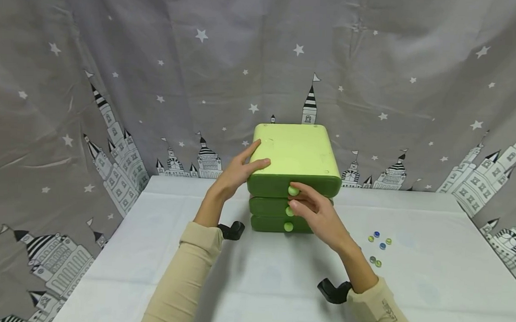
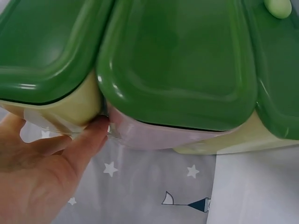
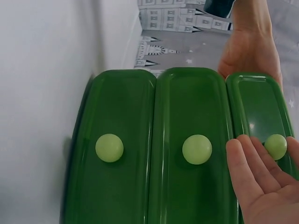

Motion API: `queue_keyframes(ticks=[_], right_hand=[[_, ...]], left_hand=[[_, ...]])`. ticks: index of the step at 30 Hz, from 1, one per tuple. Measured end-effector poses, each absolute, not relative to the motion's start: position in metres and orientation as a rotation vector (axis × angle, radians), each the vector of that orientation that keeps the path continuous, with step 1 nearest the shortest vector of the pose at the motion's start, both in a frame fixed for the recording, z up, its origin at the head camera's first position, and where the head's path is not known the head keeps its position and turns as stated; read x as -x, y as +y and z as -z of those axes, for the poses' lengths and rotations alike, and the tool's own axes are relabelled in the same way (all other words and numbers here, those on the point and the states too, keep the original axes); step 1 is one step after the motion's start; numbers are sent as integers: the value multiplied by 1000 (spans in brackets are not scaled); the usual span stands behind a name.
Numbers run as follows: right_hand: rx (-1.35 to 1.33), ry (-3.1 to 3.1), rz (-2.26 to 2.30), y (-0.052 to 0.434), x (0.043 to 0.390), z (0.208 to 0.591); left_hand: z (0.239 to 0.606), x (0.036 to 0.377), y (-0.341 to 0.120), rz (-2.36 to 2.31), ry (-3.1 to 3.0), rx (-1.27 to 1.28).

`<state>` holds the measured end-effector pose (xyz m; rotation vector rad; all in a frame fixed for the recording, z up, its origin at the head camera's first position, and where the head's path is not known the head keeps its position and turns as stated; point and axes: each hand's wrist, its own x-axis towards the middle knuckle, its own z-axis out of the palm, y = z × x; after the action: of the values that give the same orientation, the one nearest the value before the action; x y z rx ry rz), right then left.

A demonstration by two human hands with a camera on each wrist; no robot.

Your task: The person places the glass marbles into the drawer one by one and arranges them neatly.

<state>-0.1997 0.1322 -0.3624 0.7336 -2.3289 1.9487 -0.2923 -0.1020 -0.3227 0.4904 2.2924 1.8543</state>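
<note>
Drawers (image 1: 292,201) – three, closed | right hand (image 1: 320,216) pinches top knob (image 1: 293,191)

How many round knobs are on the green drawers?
3. The top knob is at the right hand fingertips, on the top drawer. The middle knob sits just below, beside that hand. The bottom knob is on the lowest drawer, untouched.
</note>
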Motion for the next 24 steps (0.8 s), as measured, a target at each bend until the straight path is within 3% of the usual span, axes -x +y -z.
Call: queue_keyframes(ticks=[24], right_hand=[[-632, -2269, -2116, 129, 206, 360]], left_hand=[[326, 295, -103, -1901, 2268, -424]])
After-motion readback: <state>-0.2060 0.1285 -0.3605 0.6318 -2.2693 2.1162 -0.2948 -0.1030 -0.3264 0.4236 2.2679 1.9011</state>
